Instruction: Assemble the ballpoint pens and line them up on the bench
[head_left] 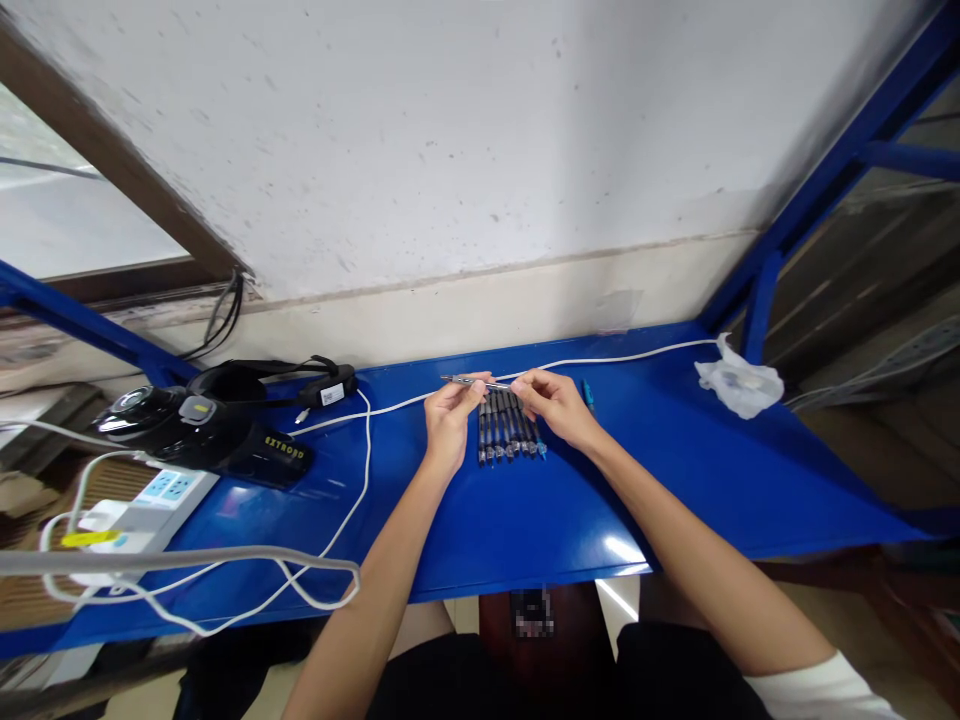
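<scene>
Between my two hands a slim pen (495, 385) is held level, just above a row of pens. My left hand (451, 412) pinches it near its left part, with the tip pointing out to the left. At the other end, the fingers of my right hand (553, 402) close on the pen. Below lie several dark pens (506, 425) side by side on the blue table (465, 530), their upper ends partly hidden by my hands. A teal pen (588, 396) lies apart, to the right of my right hand.
A black bottle (255, 450) lies at the left, near a power strip (169, 500) and a black strapped device (330, 388). White cable (367, 465) loops over the table's left side and along the wall. A crumpled white plastic bag (739, 385) sits at the right.
</scene>
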